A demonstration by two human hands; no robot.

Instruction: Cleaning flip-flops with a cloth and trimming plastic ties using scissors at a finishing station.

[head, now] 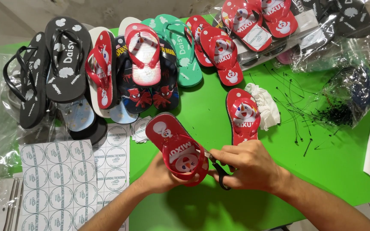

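Green table [202, 111] fills most of the view, w/ clear plastic bags crumpled at far left and far right. Across the far edge sits a spread of flip-flops: 2 black ones [65, 60] at far left, 2 dark blue cartoon ones [150, 92] mid-left, 2 teal ones [180, 47] beside them, plus several red and white-soled ones mixed in; exact total can't be told, some overlap. A bagged stack of red ones [258, 25] lies far right-centre. Near left: 2 sticker sheets [56, 179] of round white labels, one partly under the other. Centre-right: 1 loose red flip-flop [243, 115] flat on the table, toe far, touching a crumpled white cloth [264, 105] on its right. Right of that, a scatter of thin black tag ties [296, 111], too many to count, and 1 small bag of more ties [347, 100]. Near centre, the red flip-flop in hand [174, 147] is tilted up, sole resting in the left hand [161, 173], which cups and grips its near end from below. Right hand [247, 164] sits just right of it, closed round black-handled scissors [217, 167], 1 pair, blades pointing left and touching the strap area.
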